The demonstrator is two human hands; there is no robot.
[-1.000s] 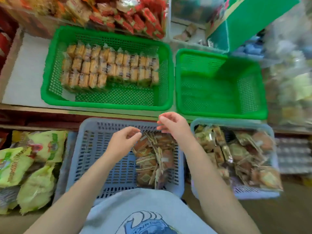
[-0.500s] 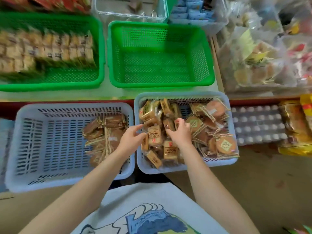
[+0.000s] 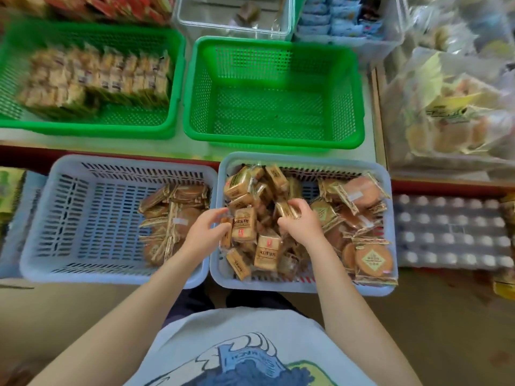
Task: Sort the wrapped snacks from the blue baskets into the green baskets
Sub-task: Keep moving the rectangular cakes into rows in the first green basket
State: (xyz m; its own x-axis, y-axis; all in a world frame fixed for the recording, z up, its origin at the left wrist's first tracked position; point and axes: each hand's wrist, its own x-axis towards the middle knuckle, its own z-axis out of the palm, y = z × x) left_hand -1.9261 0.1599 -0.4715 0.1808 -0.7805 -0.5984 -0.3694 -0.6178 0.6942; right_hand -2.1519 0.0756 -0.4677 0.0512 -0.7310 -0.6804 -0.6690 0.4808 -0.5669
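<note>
1. Right blue basket (image 3: 305, 288), at 6 o'clock of the empty green basket (image 3: 274, 140): heaped with wrapped snacks. Square tan packets (image 3: 267, 247) fill its 9 o'clock half, tumbled at mixed angles, several standing on edge with the long axis running roughly 12 to 6. Round flat cakes (image 3: 373, 259) in clear wrap lie at its 3 o'clock half, faces up.
2. Right hand (image 3: 302, 224): inside this basket, fingers curled round one tan packet (image 3: 285, 210), held at the pile's centre; packet's long axis runs about 10 to 4.
3. Left hand (image 3: 204, 232): crossing the basket's 9 o'clock rim, fingers narrowly spread, thumb and fingertips on an upright tan packet with red label (image 3: 243, 225), long axis 12 to 6. Whether it grips or only touches cannot be told.
4. Left blue basket (image 3: 39, 246), just beside, at 9 o'clock: thin brown wrapped cakes (image 3: 172, 215) stacked on edge against its 3 o'clock wall.
5. Left green basket (image 3: 92, 129), at 12 o'clock of item 4: rows of small wrapped biscuits (image 3: 94, 76), blurred, rows running 9 to 3.
6. Surroundings: clear plastic tub (image 3: 234, 32) at 12 o'clock of the empty green basket; pale blue packets (image 3: 334, 20) at 1 o'clock; large clear bags of baked goods (image 3: 451, 112) at 3 o'clock; bottle caps in a shrink-wrapped pack (image 3: 451, 232) at 3 o'clock of item 1.
7. Obstruction: the packet heap lies between both hands and the basket floor; rims of the two blue baskets touch.
</note>
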